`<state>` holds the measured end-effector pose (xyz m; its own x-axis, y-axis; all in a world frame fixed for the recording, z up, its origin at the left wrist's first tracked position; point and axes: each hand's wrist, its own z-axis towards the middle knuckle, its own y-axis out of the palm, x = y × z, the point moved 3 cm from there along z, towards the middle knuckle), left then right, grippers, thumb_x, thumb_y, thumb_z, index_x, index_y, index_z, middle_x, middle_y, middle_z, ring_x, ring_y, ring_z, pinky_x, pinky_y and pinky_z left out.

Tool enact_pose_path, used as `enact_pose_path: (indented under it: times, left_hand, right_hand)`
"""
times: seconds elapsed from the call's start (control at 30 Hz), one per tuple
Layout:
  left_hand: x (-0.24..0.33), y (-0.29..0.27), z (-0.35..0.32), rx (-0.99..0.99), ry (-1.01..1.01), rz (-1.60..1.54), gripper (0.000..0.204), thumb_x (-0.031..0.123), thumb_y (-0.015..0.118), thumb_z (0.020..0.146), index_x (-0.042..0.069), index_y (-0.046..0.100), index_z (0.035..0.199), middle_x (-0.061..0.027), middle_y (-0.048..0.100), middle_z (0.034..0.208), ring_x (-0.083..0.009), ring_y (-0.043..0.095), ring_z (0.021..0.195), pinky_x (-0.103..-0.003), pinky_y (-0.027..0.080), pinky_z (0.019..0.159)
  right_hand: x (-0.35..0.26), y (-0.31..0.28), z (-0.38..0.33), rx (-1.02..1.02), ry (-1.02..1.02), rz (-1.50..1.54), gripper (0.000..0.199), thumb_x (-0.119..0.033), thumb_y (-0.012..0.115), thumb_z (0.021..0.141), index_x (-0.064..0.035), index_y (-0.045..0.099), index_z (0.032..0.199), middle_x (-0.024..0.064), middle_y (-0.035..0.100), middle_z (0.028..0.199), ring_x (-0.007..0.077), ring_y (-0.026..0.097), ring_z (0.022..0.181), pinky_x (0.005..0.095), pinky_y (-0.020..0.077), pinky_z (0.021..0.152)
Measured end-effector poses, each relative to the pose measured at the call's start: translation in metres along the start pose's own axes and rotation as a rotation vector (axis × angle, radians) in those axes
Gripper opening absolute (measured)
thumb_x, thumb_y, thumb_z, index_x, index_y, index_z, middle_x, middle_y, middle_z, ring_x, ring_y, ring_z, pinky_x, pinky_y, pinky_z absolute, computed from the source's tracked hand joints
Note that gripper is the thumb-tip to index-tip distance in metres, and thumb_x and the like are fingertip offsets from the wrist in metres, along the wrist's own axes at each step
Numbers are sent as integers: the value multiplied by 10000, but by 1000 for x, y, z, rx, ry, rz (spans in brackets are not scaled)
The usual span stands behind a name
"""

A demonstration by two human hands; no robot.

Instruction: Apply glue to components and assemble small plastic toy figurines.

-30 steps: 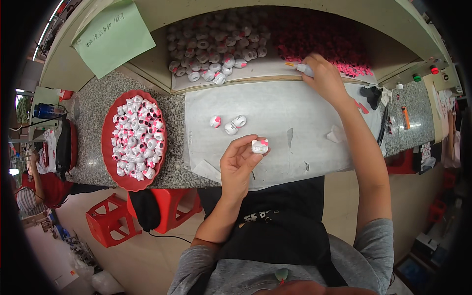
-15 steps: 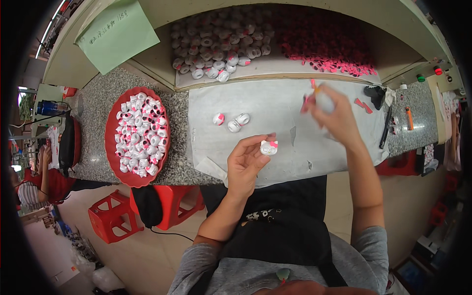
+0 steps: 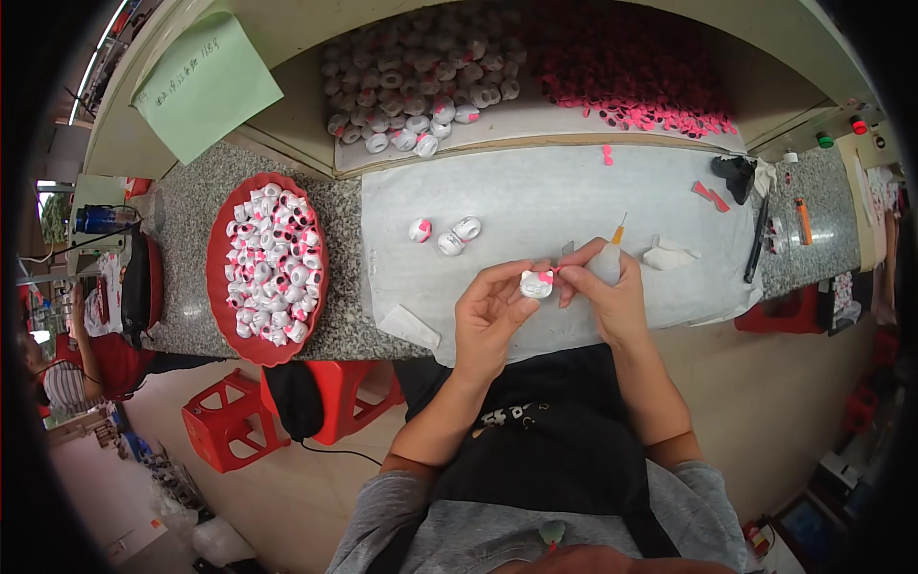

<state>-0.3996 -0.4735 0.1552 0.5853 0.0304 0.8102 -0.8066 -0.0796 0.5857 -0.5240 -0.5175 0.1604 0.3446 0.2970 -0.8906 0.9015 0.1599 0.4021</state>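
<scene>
Clamping a white bead (image 3: 536, 285) is the left hand (image 3: 488, 311); right of the bead, the right hand (image 3: 617, 297) clamps a needle-tipped bottle (image 3: 606, 263).

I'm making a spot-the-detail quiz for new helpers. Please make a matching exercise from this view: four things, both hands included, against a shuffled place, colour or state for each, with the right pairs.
Things
1. Left hand
2. Right hand
3. Red dish
4. Paper note

Places, colours or states
A. Pale green, toward the upper left of the view
B. Holding a white piece with pink on it
C. On the speckled countertop, heaped with small figures
D. Gripping a bottle with an orange tip

Right pairs: 1-B, 2-D, 3-C, 4-A
</scene>
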Motion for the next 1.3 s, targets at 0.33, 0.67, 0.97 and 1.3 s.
enact_pose_path:
  times: [0.33,0.67,0.97,1.3]
  left_hand:
    - [4,-1,-4,-17,153,249,285,-80,523,702,-32,477,979,-147,488,1030,-184,500,923,-261,422,758]
    - [9,0,-6,-138,304,605,289,-74,554,673,-21,498,952,-169,496,991,-207,497,916,-278,414,765]
    - [12,3,-6,-109,95,148,265,-60,529,704,-35,482,963,-182,472,1031,-206,490,924,-284,406,787]
    - [9,3,-9,-206,13,40,238,-76,495,726,-50,486,963,-172,465,1038,-215,467,971,-295,402,810]
  right_hand:
    - [-30,0,-22,-108,-29,-122,76,56,556,656,29,502,701,128,542,668,144,503,515,226,419,447]
    - [-22,3,-21,-124,8,-174,77,47,575,655,24,516,700,108,541,690,124,503,551,219,421,451]
    - [-22,9,-26,-50,-154,-195,219,54,587,640,15,491,832,73,506,679,95,471,529,178,373,412]
    - [-16,13,-23,-214,40,-100,315,39,603,627,34,503,926,77,522,681,89,467,476,180,366,390]
